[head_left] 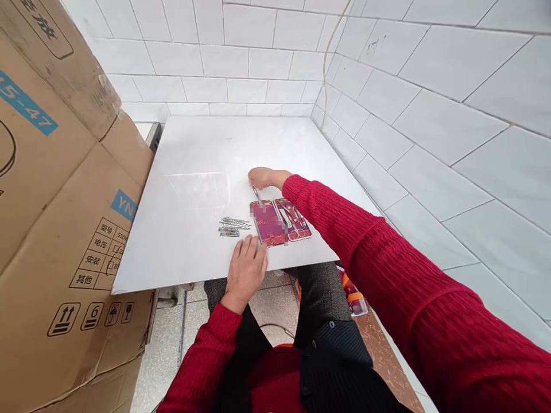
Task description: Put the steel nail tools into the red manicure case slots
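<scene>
White tiles are covering the walls (253, 60) of this corner, and a white table (189, 258) is standing before them. Nearest, the person's legs (322, 289) in dark trousers are reaching under the table over a speckled floor (193, 321). On the left, a big carton (64, 189) with printed labels is standing just beside the table. The left hand (244, 267), in a red sleeve, is resting palm down at the table's near edge, its fingers straight and slightly spread; they are lying just beside the near left corner of the case (263, 218), though whether one is touching it cannot be told. The case is lying open on the table, its maroon left half facing up and its right half holding scissors (297, 233) among other small tools. Just left of it, slim tools (235, 221) are lying in a loose row, with clippers (228, 232) sitting nearer the person. Farther off, the right hand (262, 177) is reaching beyond the case, its fingers curled together around the upper end of a metal tool (257, 195) that is slanting down to the case's far edge; the exact pinch is not showing. At the back, a pale cable (326, 57) is hanging along the corner.
</scene>
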`<state>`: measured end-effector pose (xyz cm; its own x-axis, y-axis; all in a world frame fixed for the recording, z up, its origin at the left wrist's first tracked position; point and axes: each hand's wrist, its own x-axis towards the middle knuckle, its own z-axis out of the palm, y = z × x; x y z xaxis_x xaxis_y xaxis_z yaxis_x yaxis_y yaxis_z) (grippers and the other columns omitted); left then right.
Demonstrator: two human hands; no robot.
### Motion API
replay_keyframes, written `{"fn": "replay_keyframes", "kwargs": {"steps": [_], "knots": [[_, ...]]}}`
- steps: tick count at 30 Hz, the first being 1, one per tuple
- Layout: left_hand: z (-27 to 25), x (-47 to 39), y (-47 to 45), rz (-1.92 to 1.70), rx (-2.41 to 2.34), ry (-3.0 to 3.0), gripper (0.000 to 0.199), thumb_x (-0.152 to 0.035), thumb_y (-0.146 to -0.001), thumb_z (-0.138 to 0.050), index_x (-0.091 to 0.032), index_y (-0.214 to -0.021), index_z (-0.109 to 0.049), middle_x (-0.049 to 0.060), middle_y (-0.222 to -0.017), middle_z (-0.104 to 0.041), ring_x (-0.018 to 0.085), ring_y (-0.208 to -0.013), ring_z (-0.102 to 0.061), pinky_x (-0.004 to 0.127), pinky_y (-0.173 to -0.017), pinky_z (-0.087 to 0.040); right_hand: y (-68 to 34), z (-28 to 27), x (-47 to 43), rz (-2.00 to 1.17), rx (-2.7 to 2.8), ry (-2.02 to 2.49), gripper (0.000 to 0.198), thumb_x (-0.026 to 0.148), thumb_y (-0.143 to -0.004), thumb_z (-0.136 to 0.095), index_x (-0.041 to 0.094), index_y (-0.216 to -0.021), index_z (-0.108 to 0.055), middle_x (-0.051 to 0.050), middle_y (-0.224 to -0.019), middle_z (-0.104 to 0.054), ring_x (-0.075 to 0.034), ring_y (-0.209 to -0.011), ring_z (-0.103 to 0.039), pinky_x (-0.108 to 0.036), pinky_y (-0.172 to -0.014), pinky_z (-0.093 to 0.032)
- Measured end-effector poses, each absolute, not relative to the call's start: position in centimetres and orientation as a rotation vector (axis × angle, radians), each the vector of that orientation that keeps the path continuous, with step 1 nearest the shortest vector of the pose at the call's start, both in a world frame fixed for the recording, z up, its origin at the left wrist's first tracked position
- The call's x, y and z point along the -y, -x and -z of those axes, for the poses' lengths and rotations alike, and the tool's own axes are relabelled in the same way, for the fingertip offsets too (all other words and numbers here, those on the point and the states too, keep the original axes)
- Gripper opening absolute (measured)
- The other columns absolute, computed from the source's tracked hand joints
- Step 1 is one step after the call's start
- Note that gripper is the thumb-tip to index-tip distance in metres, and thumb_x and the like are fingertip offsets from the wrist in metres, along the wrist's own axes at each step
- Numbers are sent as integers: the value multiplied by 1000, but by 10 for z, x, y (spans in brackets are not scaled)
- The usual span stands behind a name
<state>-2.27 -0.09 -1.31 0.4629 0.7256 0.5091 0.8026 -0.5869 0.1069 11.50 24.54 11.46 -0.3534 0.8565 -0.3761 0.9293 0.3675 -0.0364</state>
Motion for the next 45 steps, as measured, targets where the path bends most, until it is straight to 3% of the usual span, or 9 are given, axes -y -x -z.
{"fn": "replay_keyframes", "kwargs": {"steps": [4, 11, 15, 19, 27, 31, 34, 39, 45], "knots": [[14, 0, 23, 801, 1335, 2556, 33, -20, -100, -54, -15, -131, -66, 18, -136, -67, 33, -134, -59, 51, -112, -47, -70, -112, -236, 228, -2542, -1321, 11, 10, -88, -63, 13, -90, -73, -14, -99, -76, -26, -92, -70, -32, -77, -50], [14, -1, 24, 785, 1306, 2530, 33, -18, -100, -52, -14, -130, -67, 18, -136, -67, 34, -132, -60, 50, -111, -48, -5, -92, -187, 198, -2663, -999, 21, -4, -77, -66, 16, -77, -70, -3, -73, -70, -19, -76, -62, -32, -75, -48], [11, -1, 23, 776, 1322, 2548, 34, -18, -101, -51, -14, -130, -67, 17, -138, -66, 33, -133, -60, 50, -112, -47, -13, -90, -169, 278, -2768, -1007, 16, 5, -83, -66, 17, -92, -70, -1, -81, -71, -15, -68, -56, -29, -66, -42], [8, -1, 23, 756, 1358, 2575, 35, -18, -101, -50, -14, -132, -67, 18, -138, -66, 34, -134, -59, 51, -113, -46, -58, -90, -168, 334, -2913, -1174, 20, 14, -96, -50, 20, -107, -66, -3, -98, -72, -15, -73, -55, -27, -64, -37], [7, -4, 23, 718, 1351, 2582, 35, -19, -102, -47, -15, -131, -67, 18, -137, -66, 34, -134, -58, 51, -112, -46, -226, -62, -169, 980, -2922, -2421, 12, 17, -85, -54, 18, -83, -65, -1, -77, -67, -14, -70, -58, -27, -69, -42], [4, -3, 24, 745, 1342, 2565, 32, -20, -103, -47, -17, -129, -67, 14, -137, -67, 32, -132, -60, 48, -111, -47, -275, -34, -163, 1342, -2721, -2733, 7, 19, -78, -56, 19, -77, -63, 0, -74, -67, -13, -62, -57, -27, -66, -46], [-9, -7, 25, 737, 1338, 2584, 33, -23, -105, -45, -17, -129, -66, 13, -133, -69, 29, -126, -63, 45, -108, -49, -284, -13, -161, 1595, -2717, -2734, 6, 25, -76, -61, 20, -75, -63, 1, -68, -65, -13, -61, -57, -27, -65, -47], [-35, -51, 17, 703, 1374, 2499, 33, -23, -105, -42, -21, -122, -70, 12, -134, -68, 30, -129, -60, 50, -108, -47, -285, 1, -170, 1682, -2772, -2611, 21, 41, -75, -68, 20, -74, -67, 0, -68, -66, -14, -62, -57, -29, -65, -47], [-41, -119, -3, 688, 1575, 2486, 34, -28, -104, -41, -21, -109, -73, 9, -113, -74, 27, -104, -68, 42, -93, -53, -289, -12, -181, 1769, -2909, -2195, 31, 44, -66, -81, 18, -82, -75, -2, -78, -73, -15, -70, -60, -29, -68, -48]]}}
